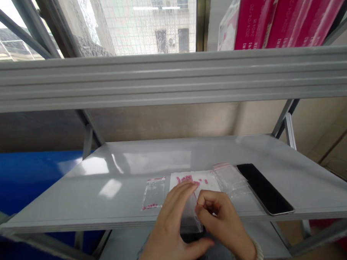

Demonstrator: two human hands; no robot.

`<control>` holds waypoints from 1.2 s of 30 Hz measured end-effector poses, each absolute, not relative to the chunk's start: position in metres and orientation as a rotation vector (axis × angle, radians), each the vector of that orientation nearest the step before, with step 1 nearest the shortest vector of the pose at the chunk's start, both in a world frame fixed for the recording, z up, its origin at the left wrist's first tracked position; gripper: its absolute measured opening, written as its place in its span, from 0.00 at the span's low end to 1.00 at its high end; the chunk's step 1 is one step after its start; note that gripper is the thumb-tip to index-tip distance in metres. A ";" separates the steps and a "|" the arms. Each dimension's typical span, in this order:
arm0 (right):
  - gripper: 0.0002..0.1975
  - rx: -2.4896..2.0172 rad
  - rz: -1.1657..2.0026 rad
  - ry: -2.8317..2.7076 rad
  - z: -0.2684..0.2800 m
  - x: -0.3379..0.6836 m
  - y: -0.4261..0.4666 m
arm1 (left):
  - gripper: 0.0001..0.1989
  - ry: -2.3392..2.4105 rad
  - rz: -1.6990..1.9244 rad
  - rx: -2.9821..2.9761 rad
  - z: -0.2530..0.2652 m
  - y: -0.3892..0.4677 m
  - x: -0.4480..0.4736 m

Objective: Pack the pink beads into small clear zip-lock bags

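My right hand (220, 218) is closed in a pinch at the red edge of a small clear zip bag (197, 217), which hangs between my hands at the shelf's front edge. My left hand (173, 222) is beside the bag with its fingers stretched out and thumb apart; whether its fingertips touch the bag I cannot tell. Just beyond the fingertips, small pink pieces (185, 178) lie on a white sheet (215, 183), partly hidden by my hands. To the left lies another clear zip bag (154, 189) with several pink pieces at its bottom.
Clear zip bags (230, 178) lie right of the sheet, beside a black phone (264, 187). All rest on a light grey shelf (81, 195). A thick grey beam (164, 78) crosses above, with pink packages (287, 24) behind it. Metal struts (290, 129) stand at the sides.
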State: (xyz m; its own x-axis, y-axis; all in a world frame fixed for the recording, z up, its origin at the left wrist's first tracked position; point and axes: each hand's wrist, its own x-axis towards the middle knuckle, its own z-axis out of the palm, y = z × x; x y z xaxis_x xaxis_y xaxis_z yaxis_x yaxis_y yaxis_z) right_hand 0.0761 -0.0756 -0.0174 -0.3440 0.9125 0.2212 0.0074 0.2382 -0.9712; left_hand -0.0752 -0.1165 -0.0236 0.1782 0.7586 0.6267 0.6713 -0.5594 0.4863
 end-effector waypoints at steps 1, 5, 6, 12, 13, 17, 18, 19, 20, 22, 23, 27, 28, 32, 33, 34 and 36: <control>0.07 -0.883 1.239 -1.596 -0.018 0.076 -0.075 | 0.44 1.449 1.349 2.290 -0.028 -0.115 -0.075; 0.08 -0.907 1.162 -1.578 -0.020 0.078 -0.074 | 0.42 1.478 1.455 2.091 -0.039 -0.111 -0.069; 0.08 -0.909 1.153 -1.577 -0.020 0.078 -0.074 | 0.42 1.467 1.456 2.079 -0.039 -0.111 -0.067; 0.11 -0.868 1.147 -1.608 -0.022 0.080 -0.071 | 0.30 1.467 1.598 1.998 -0.039 -0.110 -0.056; 0.13 -0.857 1.160 -1.608 -0.022 0.081 -0.071 | 0.29 1.469 1.624 1.984 -0.039 -0.111 -0.055; 0.15 -0.826 1.109 -1.575 -0.018 0.086 -0.071 | 0.24 1.568 1.720 1.971 -0.043 -0.112 -0.052; 0.14 -0.807 1.030 -1.579 -0.016 0.087 -0.072 | 0.23 1.613 1.734 1.982 -0.046 -0.113 -0.052; 0.11 -0.788 0.927 -1.600 -0.015 0.087 -0.074 | 0.23 1.662 1.741 2.000 -0.048 -0.113 -0.053; 0.07 -0.775 0.814 -1.638 -0.015 0.086 -0.077 | 0.22 1.711 1.746 2.023 -0.050 -0.113 -0.054; 0.04 -0.773 0.619 -1.757 -0.015 0.084 -0.082 | 0.22 1.802 1.746 2.075 -0.055 -0.112 -0.055; 0.07 -0.787 0.552 -1.813 -0.017 0.082 -0.084 | 0.22 1.838 1.747 2.101 -0.057 -0.112 -0.056; 0.08 -0.801 0.568 -1.886 -0.024 0.075 -0.085 | 0.20 1.879 1.734 2.156 -0.060 -0.111 -0.057; 0.09 -0.789 0.628 -1.871 -0.025 0.075 -0.084 | 0.20 1.867 1.730 2.152 -0.060 -0.111 -0.057; 0.06 -0.716 0.842 -1.791 -0.023 0.076 -0.081 | 0.22 1.802 1.724 2.105 -0.058 -0.112 -0.055; 0.05 -0.692 0.861 -1.782 -0.022 0.077 -0.081 | 0.22 1.781 1.725 2.087 -0.057 -0.112 -0.055; 0.04 -0.666 0.867 -1.772 -0.021 0.079 -0.080 | 0.21 1.757 1.728 2.062 -0.054 -0.112 -0.055; 0.07 -0.643 0.849 -1.717 -0.022 0.083 -0.076 | 0.19 1.712 1.731 2.004 -0.050 -0.114 -0.055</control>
